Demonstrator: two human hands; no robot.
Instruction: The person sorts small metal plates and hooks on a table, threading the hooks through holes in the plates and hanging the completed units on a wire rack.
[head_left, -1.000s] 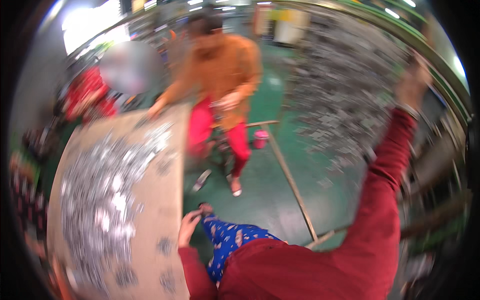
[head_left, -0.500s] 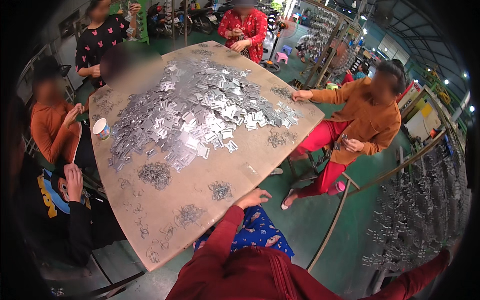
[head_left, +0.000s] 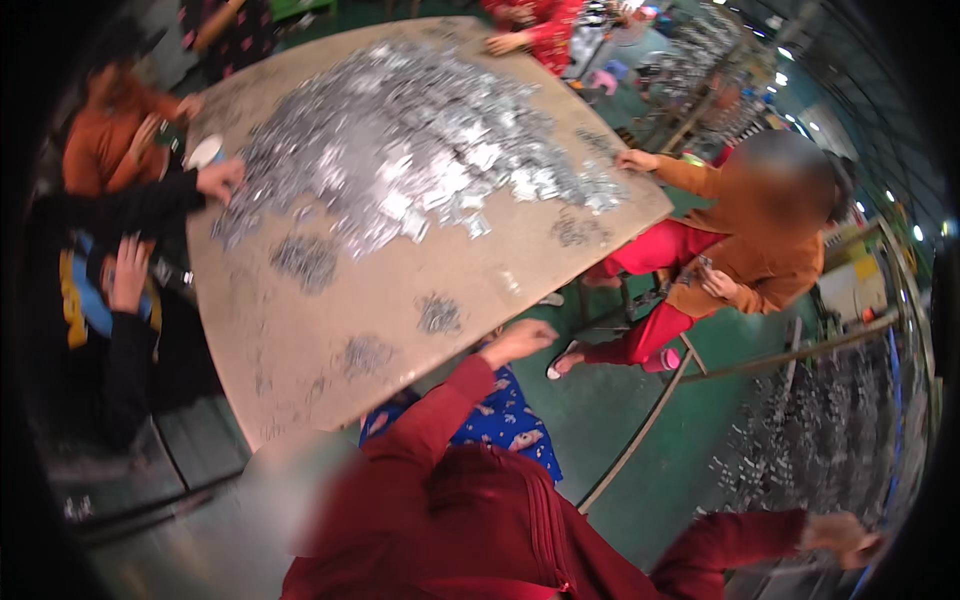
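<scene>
Our right hand (head_left: 845,540) now shows fully at four o'clock, nearest the hanging metal parts (head_left: 785,435); left hand (head_left: 520,340) beside the surface (head_left: 480,285). Blur: can't tell whether either's fingers pinch.

My left hand (head_left: 518,341) mid-view, fingers (head_left: 541,331) loosely bent toward 2 o'clock; my right hand (head_left: 845,538) out at 4 o'clock, arm (head_left: 740,542) reaching sideways, grip blurred.

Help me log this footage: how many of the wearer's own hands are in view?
2. The left hand is by the near edge of the table; the right hand is at the lower right, near rows of metal parts. Both show.
</scene>
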